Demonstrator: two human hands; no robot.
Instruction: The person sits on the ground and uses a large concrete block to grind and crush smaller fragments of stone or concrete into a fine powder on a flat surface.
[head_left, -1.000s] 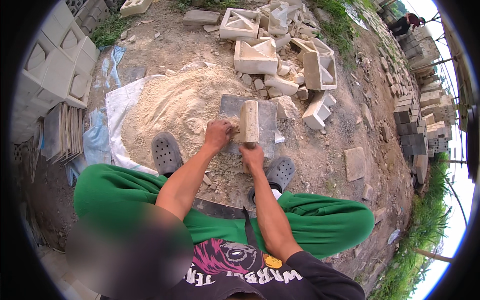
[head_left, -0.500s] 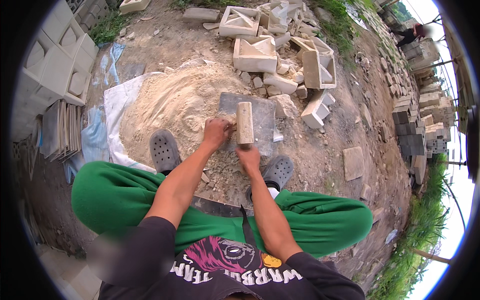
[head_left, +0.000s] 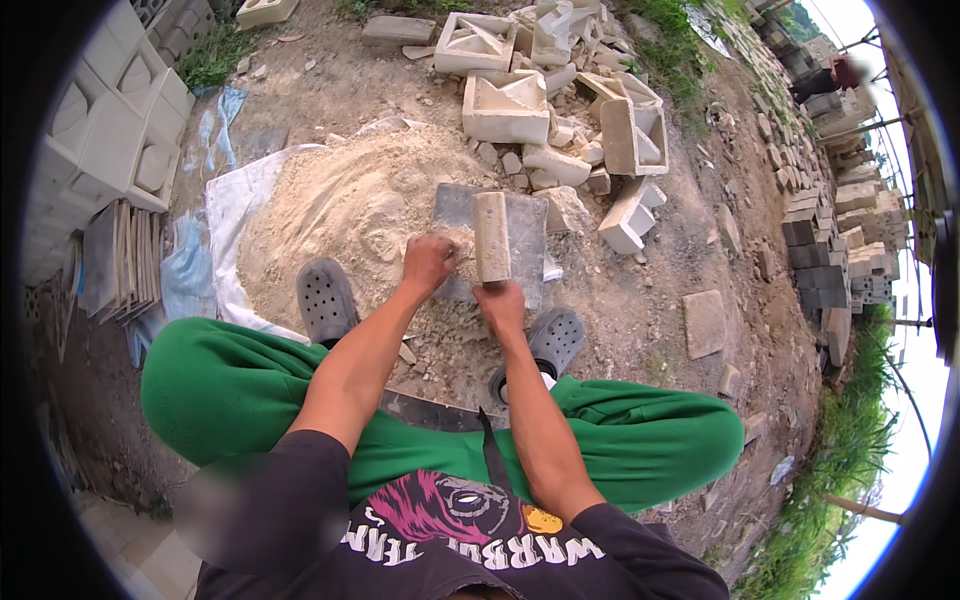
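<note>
My right hand is closed round the short handle of a mallet. The mallet's long, dusty, tan head stands over a dark grey flat slab on the ground. To its left, my left hand is closed, fingers curled in at the slab's left edge beside pale crumbs; what it holds, if anything, is hidden. Pale crushed stone powder is heaped left of the slab, on a white sheet. My feet, in grey clogs, flank the work spot.
Broken cream-coloured blocks lie piled beyond the slab. Whole blocks are stacked at the left, above leaning thin boards. A flat stone lies at the right. Another person is among block stacks at the far right.
My left hand has turned slightly at the slab's edge. The mallet stays over the slab in my right hand. The whole view has shifted a little, and the distant person has moved.
</note>
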